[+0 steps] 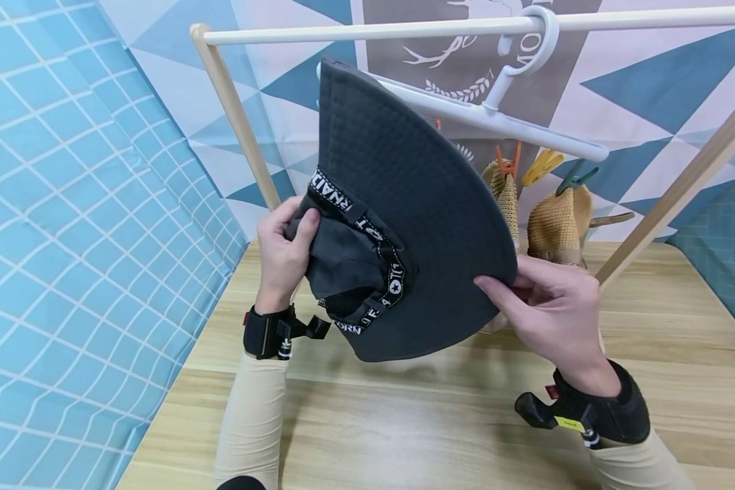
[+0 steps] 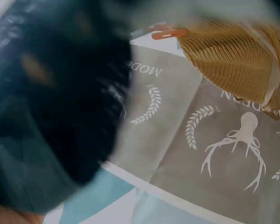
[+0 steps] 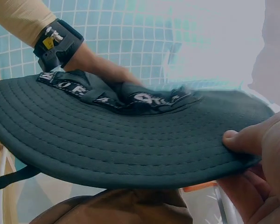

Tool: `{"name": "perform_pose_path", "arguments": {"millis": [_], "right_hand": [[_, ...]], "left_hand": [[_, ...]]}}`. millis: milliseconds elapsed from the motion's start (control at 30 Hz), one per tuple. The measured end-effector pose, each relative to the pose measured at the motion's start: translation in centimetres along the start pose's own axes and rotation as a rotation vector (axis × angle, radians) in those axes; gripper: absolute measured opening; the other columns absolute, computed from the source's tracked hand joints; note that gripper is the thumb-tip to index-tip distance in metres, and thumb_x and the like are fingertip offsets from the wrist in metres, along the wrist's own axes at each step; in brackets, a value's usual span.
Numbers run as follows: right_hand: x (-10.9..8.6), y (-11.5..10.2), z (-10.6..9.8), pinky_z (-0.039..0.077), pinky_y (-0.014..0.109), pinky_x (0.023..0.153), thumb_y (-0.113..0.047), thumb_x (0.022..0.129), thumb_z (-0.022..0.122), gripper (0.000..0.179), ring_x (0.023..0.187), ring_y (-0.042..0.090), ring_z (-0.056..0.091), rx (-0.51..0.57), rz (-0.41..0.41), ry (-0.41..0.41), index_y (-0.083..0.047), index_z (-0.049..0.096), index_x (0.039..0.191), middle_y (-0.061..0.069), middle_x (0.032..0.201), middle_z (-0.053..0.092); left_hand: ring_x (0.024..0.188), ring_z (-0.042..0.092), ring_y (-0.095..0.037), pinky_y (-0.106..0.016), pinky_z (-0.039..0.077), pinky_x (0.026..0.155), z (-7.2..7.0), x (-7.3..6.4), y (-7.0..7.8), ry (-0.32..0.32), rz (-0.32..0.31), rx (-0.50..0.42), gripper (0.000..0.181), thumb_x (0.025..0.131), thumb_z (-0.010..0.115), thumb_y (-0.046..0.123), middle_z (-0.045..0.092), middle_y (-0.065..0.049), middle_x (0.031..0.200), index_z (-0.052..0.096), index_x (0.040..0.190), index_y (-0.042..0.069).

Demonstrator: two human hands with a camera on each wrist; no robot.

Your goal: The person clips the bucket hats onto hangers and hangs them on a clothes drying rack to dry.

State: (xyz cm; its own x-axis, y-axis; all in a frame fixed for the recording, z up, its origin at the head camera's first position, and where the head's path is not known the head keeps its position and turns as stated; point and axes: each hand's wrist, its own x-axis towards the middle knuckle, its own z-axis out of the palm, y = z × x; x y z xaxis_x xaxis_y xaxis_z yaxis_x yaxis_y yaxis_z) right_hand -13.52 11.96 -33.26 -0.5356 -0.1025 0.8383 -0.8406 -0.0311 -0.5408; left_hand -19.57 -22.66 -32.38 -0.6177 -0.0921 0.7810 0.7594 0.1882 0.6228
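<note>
A dark grey wide-brimmed bucket hat (image 1: 416,204) is held up in front of the rack, its brim tilted on edge. White lettering runs along the black band (image 1: 395,275) around the crown. My left hand (image 1: 284,255) grips the crown, thumb on the near side. At the lower right, my right hand (image 1: 551,309) pinches the brim edge between thumb and fingers; the right wrist view shows the thumb (image 3: 245,140) on top of the stitched brim (image 3: 130,144). In the left wrist view the dark hat (image 2: 60,102) is blurred and hides most of the left hand.
Behind the hat a white hanger (image 1: 514,126) hangs from a wooden rail (image 1: 373,31). Orange, yellow (image 1: 542,167) and green (image 1: 577,177) clothespins are near its right end. Tan woven hats (image 1: 554,221) hang below. A wooden post (image 1: 680,184) slants at the right above the wooden tabletop (image 1: 404,422).
</note>
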Motion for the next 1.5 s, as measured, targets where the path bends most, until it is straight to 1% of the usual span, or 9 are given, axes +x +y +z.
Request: {"name": "perform_pose_path", "arguments": {"millis": [133,467,633,833,1033,1100,1200,1367,1500], "right_hand": [[0.0,-0.1,0.0,0.054,0.009,0.062,0.020,0.085,0.085,0.026,0.072,-0.001,0.080,0.030,0.032,-0.039,0.015,0.082,0.111,-0.005,0.098,0.088],[0.0,-0.5,-0.6,0.056,0.012,0.060,0.013,0.084,0.090,0.023,0.071,-0.001,0.079,-0.039,0.099,-0.108,0.008,0.084,0.106,-0.010,0.096,0.087],[0.2,-0.9,-1.3,0.063,0.014,0.073,0.017,0.076,0.093,0.044,0.082,0.002,0.083,-0.054,0.173,-0.147,0.005,0.083,0.117,-0.007,0.104,0.088],[0.2,-1.6,-1.8,0.064,0.015,0.083,0.029,0.065,0.085,0.069,0.094,0.003,0.083,-0.053,0.204,-0.129,0.012,0.076,0.131,-0.007,0.112,0.087],[0.2,-2.0,-1.8,0.064,0.015,0.083,0.028,0.062,0.084,0.076,0.097,0.003,0.083,-0.052,0.211,-0.106,0.016,0.072,0.136,-0.006,0.116,0.086],[0.1,-2.1,-1.8,0.063,0.014,0.081,0.026,0.062,0.086,0.075,0.093,0.002,0.082,-0.090,0.211,-0.097,0.014,0.073,0.135,-0.007,0.115,0.086],[0.0,-2.1,-1.7,0.061,0.012,0.072,0.020,0.066,0.092,0.062,0.079,-0.001,0.079,-0.187,0.203,-0.084,0.008,0.080,0.126,-0.013,0.107,0.085],[-0.1,-1.7,-1.5,0.054,0.013,0.058,0.008,0.081,0.095,0.026,0.060,-0.003,0.068,-0.270,0.157,-0.071,0.002,0.087,0.105,-0.013,0.090,0.084],[0.0,-1.6,-1.7,0.054,0.012,0.058,0.002,0.085,0.095,0.022,0.060,-0.003,0.067,-0.278,0.133,-0.074,0.004,0.087,0.105,-0.010,0.090,0.085]], "left_hand": [[0.064,0.057,0.006,-0.016,0.046,0.063,0.2,-0.1,0.2,0.009,0.028,0.067,0.077,0.109,0.069,0.059,0.064,0.027,0.079,0.069,0.099,-0.017],[0.070,0.056,0.004,-0.017,0.046,0.068,0.5,-0.2,0.3,0.030,0.051,0.067,0.076,0.107,0.064,0.059,0.061,0.024,0.084,0.067,0.105,-0.017],[0.069,0.056,0.004,-0.017,0.045,0.068,0.4,-0.3,0.5,0.031,0.055,0.069,0.076,0.107,0.064,0.059,0.061,0.025,0.084,0.066,0.104,-0.017],[0.074,0.055,0.004,-0.017,0.043,0.072,0.5,-0.4,0.5,-0.030,0.118,0.091,0.070,0.109,0.064,0.053,0.066,0.026,0.094,0.070,0.105,-0.016],[0.064,0.052,-0.003,-0.019,0.040,0.068,0.7,-0.3,0.6,-0.133,0.235,0.102,0.058,0.112,0.063,0.045,0.065,-0.006,0.078,0.072,0.104,-0.011],[0.061,0.052,-0.008,-0.022,0.038,0.067,0.8,-0.3,0.6,-0.172,0.277,0.123,0.054,0.113,0.062,0.042,0.067,-0.017,0.078,0.074,0.105,-0.010],[0.056,0.046,-0.013,-0.026,0.034,0.063,1.1,-0.3,0.5,-0.221,0.322,0.166,0.050,0.114,0.061,0.039,0.070,-0.020,0.080,0.075,0.107,-0.008],[0.052,0.040,-0.013,-0.029,0.032,0.059,1.4,-0.5,0.4,-0.249,0.335,0.178,0.049,0.115,0.061,0.039,0.073,-0.019,0.082,0.076,0.107,-0.007],[0.050,0.035,-0.013,-0.029,0.029,0.057,1.5,-0.4,0.3,-0.244,0.340,0.170,0.050,0.115,0.060,0.039,0.064,-0.014,0.071,0.076,0.107,-0.007]]}}
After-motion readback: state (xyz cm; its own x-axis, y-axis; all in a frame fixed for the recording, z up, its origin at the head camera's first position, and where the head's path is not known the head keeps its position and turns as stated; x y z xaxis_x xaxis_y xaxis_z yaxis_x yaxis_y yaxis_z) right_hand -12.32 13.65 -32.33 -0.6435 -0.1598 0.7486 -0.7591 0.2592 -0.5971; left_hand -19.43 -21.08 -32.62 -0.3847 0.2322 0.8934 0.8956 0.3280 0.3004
